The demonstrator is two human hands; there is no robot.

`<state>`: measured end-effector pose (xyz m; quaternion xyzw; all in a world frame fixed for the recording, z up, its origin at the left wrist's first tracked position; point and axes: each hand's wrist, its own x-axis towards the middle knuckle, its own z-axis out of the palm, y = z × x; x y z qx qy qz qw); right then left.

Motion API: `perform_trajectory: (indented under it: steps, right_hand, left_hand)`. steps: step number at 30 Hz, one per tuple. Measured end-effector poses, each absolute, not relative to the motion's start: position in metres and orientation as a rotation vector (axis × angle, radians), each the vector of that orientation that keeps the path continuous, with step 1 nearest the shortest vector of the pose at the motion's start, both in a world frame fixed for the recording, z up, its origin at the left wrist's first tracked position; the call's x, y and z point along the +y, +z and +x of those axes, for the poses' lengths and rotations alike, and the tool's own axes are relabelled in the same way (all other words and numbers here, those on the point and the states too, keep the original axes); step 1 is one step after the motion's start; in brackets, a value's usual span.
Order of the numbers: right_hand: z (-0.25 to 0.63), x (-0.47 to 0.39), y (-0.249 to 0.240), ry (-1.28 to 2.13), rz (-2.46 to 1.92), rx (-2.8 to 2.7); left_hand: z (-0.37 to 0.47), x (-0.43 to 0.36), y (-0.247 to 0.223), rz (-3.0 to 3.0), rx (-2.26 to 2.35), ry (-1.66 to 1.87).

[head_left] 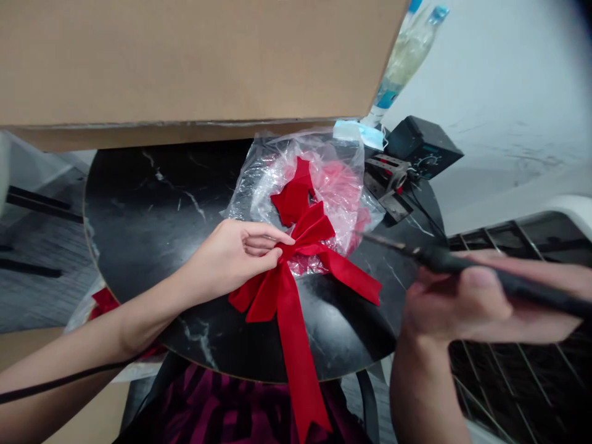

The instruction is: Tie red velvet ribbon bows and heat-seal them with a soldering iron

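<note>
My left hand pinches a red velvet ribbon bow near its middle, thumb and fingers pressed together. The bow's loops fan out to both sides, and one long tail hangs over the table's front edge. In my right hand is a soldering iron with a black handle, slightly blurred. Its thin metal tip points left toward the bow, apart from my left hand. Behind the bow, a clear plastic bag lies on the table with red ribbon pieces and pink ones on it or in it.
The round black marbled table has a large cardboard box at its back. A black unit with a dial, a metal holder, a blue face mask and a plastic bottle stand at the back right. A cable crosses my left forearm.
</note>
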<state>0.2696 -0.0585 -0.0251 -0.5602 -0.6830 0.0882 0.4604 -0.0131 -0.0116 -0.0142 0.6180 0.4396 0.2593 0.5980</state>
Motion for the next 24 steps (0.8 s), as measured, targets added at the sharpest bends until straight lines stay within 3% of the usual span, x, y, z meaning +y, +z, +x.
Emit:
perform_trajectory:
  steps: [5, 10, 24]
  right_hand:
    - [0.225, -0.082, -0.023, 0.214, -1.308, -1.666]
    - [0.204, -0.093, -0.019, -0.049, -1.147, -1.561]
    - [0.192, -0.090, -0.018, -0.069, -1.231, -1.622]
  left_hand:
    - [-0.012, -0.012, -0.018, 1.437, 1.024, 0.567]
    - [-0.011, -0.012, -0.020, 1.421, 1.012, 0.548]
    - [-0.011, -0.013, -0.021, 1.389, 0.971, 0.555]
